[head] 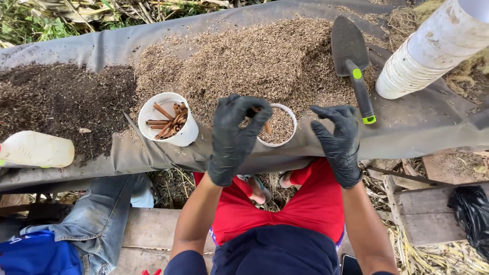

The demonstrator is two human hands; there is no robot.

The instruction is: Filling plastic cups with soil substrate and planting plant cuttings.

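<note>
Both my hands wear black gloves. My left hand (232,137) pinches a brown stick cutting (267,125) by its top, the stick standing in a white cup (278,127) filled with pale husk mix. My right hand (338,140) hovers just right of that cup with fingers spread, holding nothing. To the left a second white cup (168,119) holds several brown stick cuttings.
A grey sheet (407,127) carries a heap of husks (254,56) and a dark soil pile (56,102). A green-handled trowel (354,63) lies on the husks. Stacked white cups (433,48) lean at the right. A white bottle (35,149) lies left; a person's jeans-clad leg (102,214) is beside me.
</note>
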